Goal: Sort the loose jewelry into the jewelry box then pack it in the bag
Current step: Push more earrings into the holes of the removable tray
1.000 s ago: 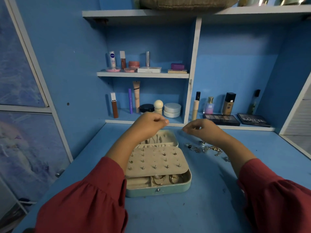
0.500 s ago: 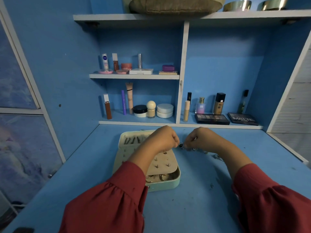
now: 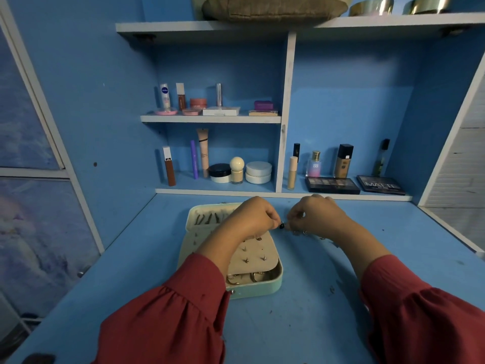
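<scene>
Both forearms, in red gathered sleeves, reach forward from the bottom corners and converge over the far half of the blue table point(image 3: 315, 324). The left hand point(image 3: 249, 219) is raised over the open jewelry box point(image 3: 265, 287), knuckles up, wrist bent slightly down, its fingers curled in toward the thumb. The right hand point(image 3: 317, 214) sits just beside it, also knuckles up, with its fingers point(image 3: 295, 215) curled and turned toward the left hand. The fingertips of the two hands nearly meet, and between them they pinch a small dark-stoned earring point(image 3: 281, 226), just past the box's right edge and above the table. It is too small to tell which way it points or how its long axis lies.

The jewelry box lies flat with its long axis running away from the person. Its pale green base is nearest, gold rings point(image 3: 252, 277) showing in the front compartment. A beige studded panel point(image 3: 257, 256) covers the middle, carrying several small studs, and the lid point(image 3: 199, 219) lies open at the far end with thin pieces in it.

More loose jewelry point(image 3: 304, 232) lies on the table just below the right wrist, partly hidden by it. Cosmetics stand on the shelves point(image 3: 210, 119) behind.
</scene>
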`<state>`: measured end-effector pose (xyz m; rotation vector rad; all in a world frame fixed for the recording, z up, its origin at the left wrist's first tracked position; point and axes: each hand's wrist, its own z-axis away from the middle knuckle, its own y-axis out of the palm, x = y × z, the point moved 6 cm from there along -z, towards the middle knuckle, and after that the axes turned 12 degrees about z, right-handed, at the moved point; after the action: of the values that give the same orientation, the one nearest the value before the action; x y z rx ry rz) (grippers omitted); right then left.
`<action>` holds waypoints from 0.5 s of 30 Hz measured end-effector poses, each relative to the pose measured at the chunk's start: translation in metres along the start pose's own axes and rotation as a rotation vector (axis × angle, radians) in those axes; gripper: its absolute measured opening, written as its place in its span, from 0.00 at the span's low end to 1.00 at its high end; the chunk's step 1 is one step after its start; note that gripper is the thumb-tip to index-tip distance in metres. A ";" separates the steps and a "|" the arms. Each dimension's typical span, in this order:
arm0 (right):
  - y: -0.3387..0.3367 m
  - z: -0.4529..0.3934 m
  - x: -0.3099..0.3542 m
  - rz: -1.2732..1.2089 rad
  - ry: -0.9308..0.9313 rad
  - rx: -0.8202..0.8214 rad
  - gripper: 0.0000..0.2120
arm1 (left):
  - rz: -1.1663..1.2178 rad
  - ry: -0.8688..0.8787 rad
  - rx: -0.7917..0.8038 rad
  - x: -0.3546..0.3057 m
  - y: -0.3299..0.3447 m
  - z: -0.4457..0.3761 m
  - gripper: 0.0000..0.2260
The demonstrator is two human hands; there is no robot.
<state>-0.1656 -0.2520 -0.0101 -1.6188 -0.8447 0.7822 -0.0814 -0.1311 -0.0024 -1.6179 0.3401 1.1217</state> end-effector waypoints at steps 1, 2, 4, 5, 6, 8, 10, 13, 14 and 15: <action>0.002 0.000 0.001 0.032 0.002 0.026 0.08 | 0.006 -0.001 -0.001 0.000 0.000 0.000 0.08; 0.004 0.000 0.002 0.046 0.006 0.041 0.09 | 0.014 0.001 -0.002 0.000 0.000 0.001 0.07; 0.005 0.000 0.002 0.036 0.016 0.040 0.07 | 0.030 0.008 -0.009 -0.001 -0.001 0.002 0.07; 0.004 -0.001 0.001 0.033 0.017 0.030 0.06 | 0.035 0.010 -0.014 -0.002 -0.001 0.002 0.07; 0.004 -0.001 0.001 0.031 0.015 0.024 0.05 | 0.036 0.011 -0.017 -0.002 -0.002 0.002 0.07; 0.004 0.000 0.001 0.000 0.020 0.025 0.05 | 0.038 0.013 -0.024 -0.002 -0.003 0.002 0.07; 0.003 0.002 0.001 -0.063 0.036 0.033 0.05 | 0.058 0.020 -0.035 -0.001 -0.003 0.001 0.06; -0.001 0.004 -0.003 -0.197 0.096 0.013 0.06 | 0.088 0.021 -0.046 0.001 -0.003 -0.001 0.06; -0.002 0.004 -0.005 -0.220 0.110 -0.007 0.06 | 0.091 0.021 -0.046 0.001 -0.003 -0.001 0.06; -0.003 0.004 -0.005 -0.232 0.112 -0.022 0.06 | 0.091 0.023 -0.046 0.001 -0.003 -0.001 0.06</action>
<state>-0.1722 -0.2535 -0.0074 -1.5355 -0.9431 0.5163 -0.0780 -0.1308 -0.0017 -1.6709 0.4091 1.1882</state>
